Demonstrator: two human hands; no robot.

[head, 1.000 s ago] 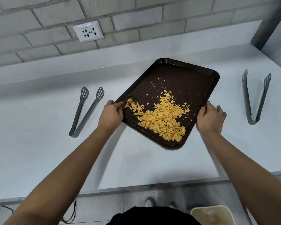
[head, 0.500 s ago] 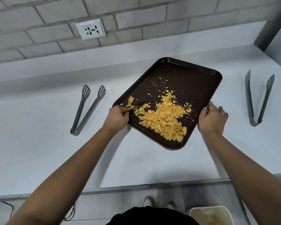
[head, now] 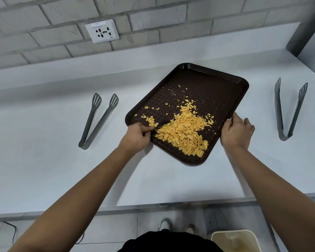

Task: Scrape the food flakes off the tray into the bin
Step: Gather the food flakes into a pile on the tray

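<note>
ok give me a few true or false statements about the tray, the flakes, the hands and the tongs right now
1. The flakes lie mostly at the near end of the tray. True.
2. The tray hangs over the bin. False: it is over the counter; the bin stands on the floor.
3. The right hand holds tongs. False: it grips the tray's edge.
4. The left hand reaches onto the tray beside the flakes. True.
5. One pair of tongs lies on each side of the tray. True.

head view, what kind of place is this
Probably a kitchen or canteen prep area: a white counter against a brick wall, a brown serving tray of food flakes, serving tongs either side.
</note>
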